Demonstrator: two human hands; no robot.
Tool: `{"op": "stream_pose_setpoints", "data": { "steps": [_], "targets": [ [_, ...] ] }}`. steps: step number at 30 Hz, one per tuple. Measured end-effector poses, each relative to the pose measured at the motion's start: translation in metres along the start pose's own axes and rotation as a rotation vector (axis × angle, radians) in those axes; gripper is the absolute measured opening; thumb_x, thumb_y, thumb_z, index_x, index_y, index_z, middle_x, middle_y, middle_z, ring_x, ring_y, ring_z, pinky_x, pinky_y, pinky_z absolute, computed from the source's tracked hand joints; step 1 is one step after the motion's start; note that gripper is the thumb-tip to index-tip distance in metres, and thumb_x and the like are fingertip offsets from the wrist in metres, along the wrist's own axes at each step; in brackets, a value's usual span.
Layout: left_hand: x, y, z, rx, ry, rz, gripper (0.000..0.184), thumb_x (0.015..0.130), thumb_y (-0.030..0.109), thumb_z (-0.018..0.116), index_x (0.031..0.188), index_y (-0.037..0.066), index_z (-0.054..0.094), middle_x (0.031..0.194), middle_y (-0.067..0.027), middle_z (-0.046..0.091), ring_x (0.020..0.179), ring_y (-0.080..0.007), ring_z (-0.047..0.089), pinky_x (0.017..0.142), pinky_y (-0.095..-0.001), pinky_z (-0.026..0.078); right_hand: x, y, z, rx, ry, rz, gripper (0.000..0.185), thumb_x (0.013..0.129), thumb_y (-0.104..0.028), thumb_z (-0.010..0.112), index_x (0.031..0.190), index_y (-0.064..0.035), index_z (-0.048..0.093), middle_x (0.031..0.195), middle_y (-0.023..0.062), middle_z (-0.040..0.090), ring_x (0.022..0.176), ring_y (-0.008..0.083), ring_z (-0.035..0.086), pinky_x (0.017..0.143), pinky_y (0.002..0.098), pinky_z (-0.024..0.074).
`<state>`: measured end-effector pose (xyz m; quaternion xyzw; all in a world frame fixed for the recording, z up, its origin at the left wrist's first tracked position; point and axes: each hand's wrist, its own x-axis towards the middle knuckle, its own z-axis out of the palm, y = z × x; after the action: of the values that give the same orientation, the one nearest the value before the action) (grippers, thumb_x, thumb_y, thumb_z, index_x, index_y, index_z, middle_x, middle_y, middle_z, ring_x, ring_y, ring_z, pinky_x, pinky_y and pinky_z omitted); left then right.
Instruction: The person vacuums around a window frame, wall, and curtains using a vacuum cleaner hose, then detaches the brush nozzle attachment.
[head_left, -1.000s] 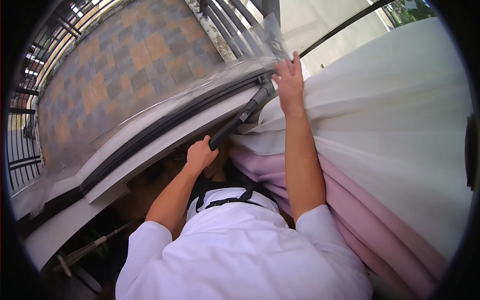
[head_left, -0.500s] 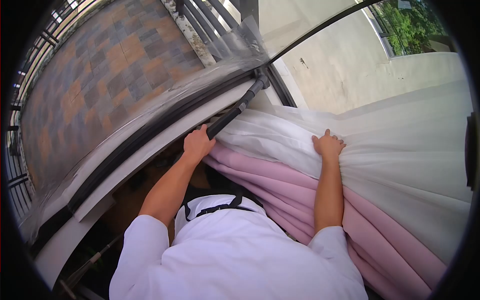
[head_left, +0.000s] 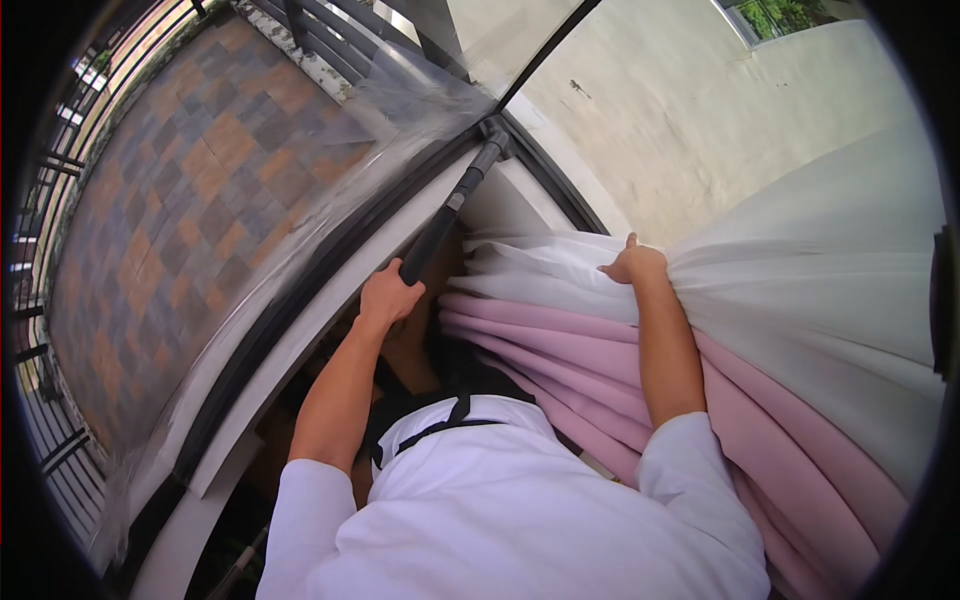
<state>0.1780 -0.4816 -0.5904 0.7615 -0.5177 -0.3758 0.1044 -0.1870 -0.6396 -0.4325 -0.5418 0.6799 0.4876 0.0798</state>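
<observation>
Vacuum wand (head_left: 453, 206), probably stiff and light, handles best where our left hand (head_left: 391, 292) grips its near end; our right hand (head_left: 640, 264) touches soft-looking sheer curtain (head_left: 790, 265), its grip unclear.

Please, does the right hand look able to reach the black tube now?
Probably yes: the right hand is at the white curtain, and only soft folds seem to lie between it and the black tube.

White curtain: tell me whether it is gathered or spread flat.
Gathered: the white curtain bunches into creases at the right hand and fans out rightward.
</observation>
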Motion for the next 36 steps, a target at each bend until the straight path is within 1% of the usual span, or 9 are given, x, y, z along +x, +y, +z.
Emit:
{"op": "stream_pose_setpoints", "data": {
  "steps": [2,10,14,16,26,28,32,34,36],
  "targets": [
    [-0.005,0.002,0.002,-0.018,0.015,0.032,0.055,0.077,0.039,0.066,0.119,0.004,0.062,0.096,-0.0272,0.072,0.096,-0.0437,0.069,0.088,-0.0512,0.055,-0.006,0.008,0.013,0.024,-0.019,0.035,0.072,0.100,-0.051,0.046,0.156,-0.0073,0.037,0.148,0.0176,0.054,0.138,0.0285,0.051,0.114,0.0386,0.0388],
    [-0.029,0.041,0.033,0.024,-0.238,0.092,0.045,0.076,0.036,0.067,0.111,0.007,0.062,0.094,-0.0266,0.071,0.094,-0.0452,0.069,0.086,-0.0524,0.055,-0.020,0.039,0.056,-0.134,-0.070,-0.004,0.059,0.107,-0.048,0.027,0.139,-0.0128,0.063,0.152,0.0128,0.052,0.144,0.0297,0.044,0.117,0.0653,0.0221],
    [-0.044,0.064,0.042,0.108,-0.385,0.273,0.053,0.074,0.039,0.069,0.115,0.006,0.064,0.099,-0.0273,0.071,0.097,-0.0439,0.069,0.089,-0.0509,0.055,-0.035,0.046,0.083,-0.197,0.146,0.061,0.059,0.106,-0.049,0.030,0.140,-0.0131,0.062,0.150,0.0132,0.053,0.145,0.0311,0.042,0.119,0.0608,0.0198],
    [-0.050,0.075,0.052,0.125,-0.441,0.324,0.053,0.074,0.039,0.069,0.115,0.006,0.065,0.101,-0.0266,0.071,0.099,-0.0436,0.068,0.090,-0.0504,0.055,-0.038,0.050,0.080,0.035,-0.110,0.081,0.061,0.104,-0.052,0.033,0.141,-0.0121,0.061,0.151,0.0128,0.052,0.145,0.0317,0.042,0.120,0.0546,0.0242],
    [-0.019,0.079,0.060,0.155,-0.497,0.308,0.053,0.071,0.038,0.071,0.116,0.011,0.070,0.110,-0.0200,0.072,0.105,-0.0368,0.069,0.094,-0.0449,0.055,-0.021,0.077,0.116,0.108,-0.193,0.001,0.058,0.101,-0.054,0.040,0.140,-0.0163,0.062,0.149,0.0089,0.055,0.141,0.0277,0.049,0.114,0.0424,0.0389],
    [-0.017,0.075,0.043,0.155,-0.462,0.249,0.057,0.070,0.039,0.072,0.119,0.012,0.070,0.111,-0.0201,0.073,0.105,-0.0363,0.069,0.094,-0.0447,0.055,-0.035,0.076,0.109,0.163,-0.146,0.021,0.051,0.094,-0.032,0.044,0.135,-0.0112,0.066,0.144,0.0125,0.059,0.136,0.0288,0.055,0.112,0.0417,0.0414],
    [-0.012,0.065,0.016,0.201,-0.390,0.217,0.057,0.071,0.040,0.070,0.119,0.010,0.069,0.108,-0.0212,0.072,0.103,-0.0364,0.069,0.093,-0.0464,0.055,-0.028,0.072,0.111,0.144,-0.151,0.022,0.049,0.094,-0.030,0.046,0.134,-0.0108,0.066,0.143,0.0124,0.060,0.135,0.0297,0.055,0.111,0.0416,0.0422],
    [-0.007,0.039,0.007,0.195,-0.359,0.195,0.056,0.071,0.040,0.070,0.118,0.010,0.068,0.107,-0.0216,0.073,0.103,-0.0372,0.069,0.092,-0.0469,0.055,-0.026,0.070,0.112,0.098,-0.166,0.006,0.058,0.101,-0.054,0.042,0.137,-0.0146,0.065,0.146,0.0087,0.058,0.136,0.0281,0.054,0.112,0.0418,0.0422],
    [-0.012,0.025,-0.001,0.192,-0.329,0.172,0.055,0.072,0.040,0.070,0.117,0.009,0.068,0.106,-0.0220,0.073,0.102,-0.0379,0.069,0.092,-0.0474,0.055,-0.030,0.068,0.110,0.131,-0.130,0.028,0.058,0.101,-0.055,0.042,0.136,-0.0141,0.065,0.146,0.0086,0.058,0.136,0.0279,0.054,0.111,0.0418,0.0424]
  ]
}}
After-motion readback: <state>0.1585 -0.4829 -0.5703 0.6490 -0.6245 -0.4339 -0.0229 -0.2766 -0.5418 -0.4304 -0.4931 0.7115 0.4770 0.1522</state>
